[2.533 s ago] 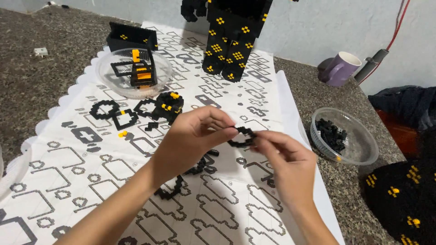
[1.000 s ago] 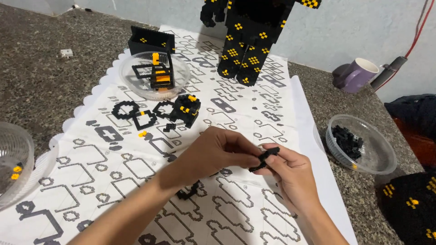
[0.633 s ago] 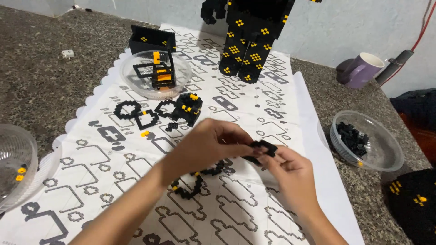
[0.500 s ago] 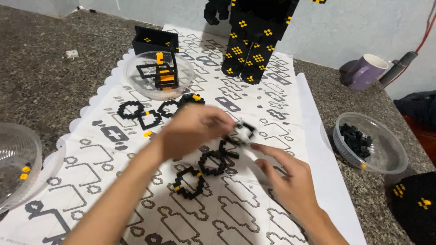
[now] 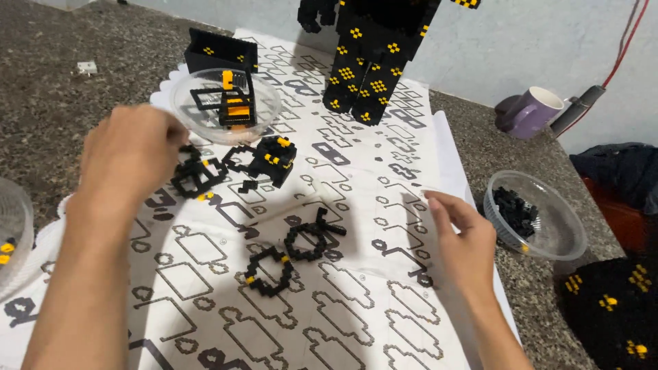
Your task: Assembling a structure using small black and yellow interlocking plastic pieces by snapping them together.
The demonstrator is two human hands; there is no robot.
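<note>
Fingers of my left hand (image 5: 133, 154) curl down over a black block ring (image 5: 197, 175) at ten o'clock on the printed paper sheet (image 5: 356, 205); whether they grip it I cannot tell. My right hand (image 5: 460, 241) hovers spread and empty at three o'clock. Two more black rings (image 5: 293, 250) lie at centre, between my hands. A clear bowl of black bricks (image 5: 536, 216) sits just past my right hand
</note>
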